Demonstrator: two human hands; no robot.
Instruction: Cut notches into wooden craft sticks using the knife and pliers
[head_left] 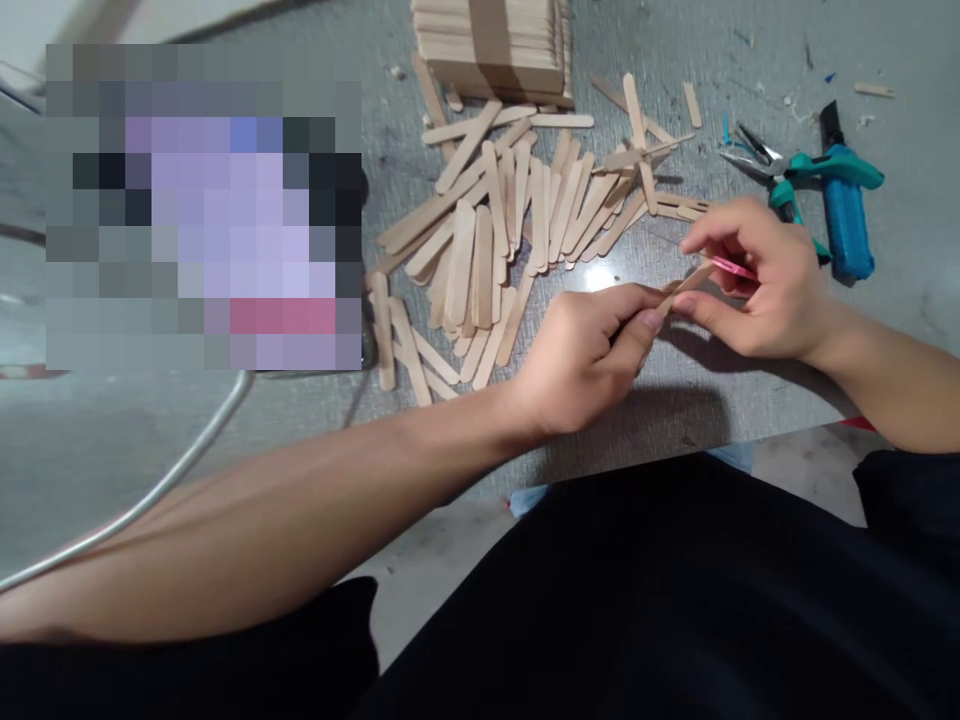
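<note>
My left hand [589, 355] pinches one end of a short wooden craft stick [686, 285] between thumb and fingers. My right hand [757, 280] is closed over the stick's other end and also holds a thin pink tool [731, 266] against it. Both hands hover just above the grey table [300, 420], near its front edge. A loose heap of wooden craft sticks [495, 240] lies just beyond my left hand.
A bound stack of sticks [495, 45] stands at the back. Teal-handled pliers [780, 170] and a blue utility knife [844, 205] lie to the right. A grey cable [172, 480] crosses the left side below a blurred patch. My dark-clothed lap fills the bottom.
</note>
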